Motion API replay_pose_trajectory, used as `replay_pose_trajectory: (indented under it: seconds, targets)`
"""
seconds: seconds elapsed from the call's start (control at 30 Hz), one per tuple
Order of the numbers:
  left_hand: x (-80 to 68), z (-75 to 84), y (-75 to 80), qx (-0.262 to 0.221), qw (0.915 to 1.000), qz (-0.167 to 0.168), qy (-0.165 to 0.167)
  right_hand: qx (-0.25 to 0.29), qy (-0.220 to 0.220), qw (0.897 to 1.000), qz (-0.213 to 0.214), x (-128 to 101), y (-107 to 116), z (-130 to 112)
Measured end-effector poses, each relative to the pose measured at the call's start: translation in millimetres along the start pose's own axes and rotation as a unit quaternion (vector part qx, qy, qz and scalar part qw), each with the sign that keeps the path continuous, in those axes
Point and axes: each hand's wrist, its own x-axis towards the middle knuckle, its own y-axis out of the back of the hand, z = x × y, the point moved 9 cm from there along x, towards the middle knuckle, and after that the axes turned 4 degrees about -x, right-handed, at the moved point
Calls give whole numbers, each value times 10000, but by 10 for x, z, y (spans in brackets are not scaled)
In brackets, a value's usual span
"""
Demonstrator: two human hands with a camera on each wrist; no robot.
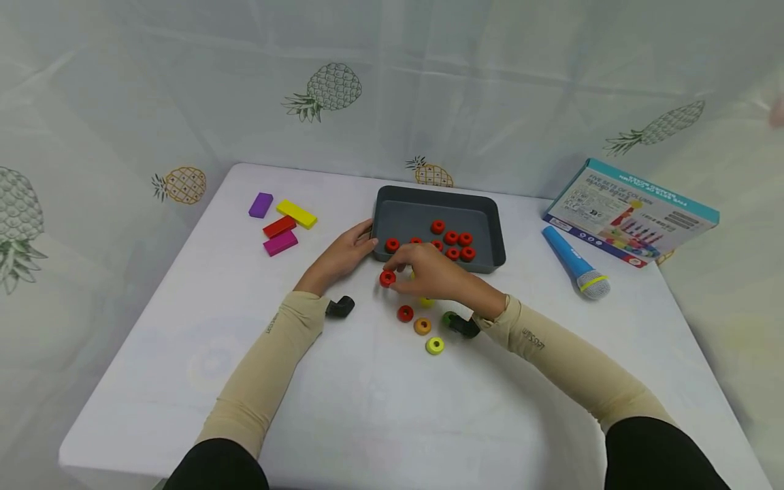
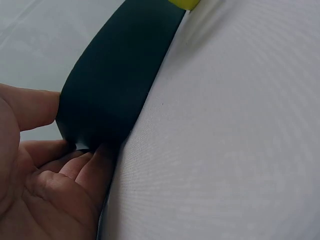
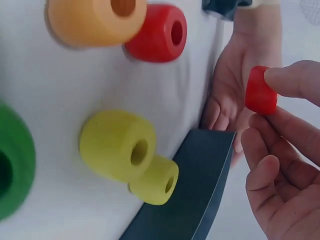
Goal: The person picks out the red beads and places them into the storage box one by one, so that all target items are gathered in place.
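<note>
A dark grey tray (image 1: pixel 484 224) sits at the table's middle back with several red ring beads (image 1: pixel 458 238) in it. My right hand (image 1: pixel 422 272) pinches a red bead (image 1: pixel 387 278) just in front of the tray's near left corner; the right wrist view shows that red bead (image 3: pixel 260 91) between thumb and fingertips. My left hand (image 1: pixel 343 255) holds the tray's left corner, its fingers curled round the dark tray wall (image 2: pixel 115 75). Loose beads lie before me: red (image 1: pixel 405 313), orange (image 1: pixel 422 326), yellow (image 1: pixel 435 345), and green (image 1: pixel 449 318).
Purple, yellow, red and magenta blocks (image 1: pixel 282 221) lie at the back left. A blue toy microphone (image 1: pixel 576 262) and a printed box (image 1: pixel 631 212) lie at the right. A pineapple-print cloth hangs behind the white table (image 1: pixel 380 408).
</note>
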Motion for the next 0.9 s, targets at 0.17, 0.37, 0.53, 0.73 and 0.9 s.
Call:
replay_pose_trajectory:
  seconds: [0.17,0.37,0.53,0.73,0.9]
  targets:
    - [1,9,1,-15,10000,-29,-52,-63,154,9998,118,51,58,20]
    - [8,9,-1,9,10000,-34,-86,-53,158,9996,249,97,77,79]
    - [10,8,1,57,9999,-25,-116,-94,106,9995,276,135,98,140]
    - [24,-11,7,70,9999,21,-138,153,-234,9992,271,173,158,275]
    - [12,-10,-9,5,9999,-12,-104,109,-453,9978,463,210,225,404]
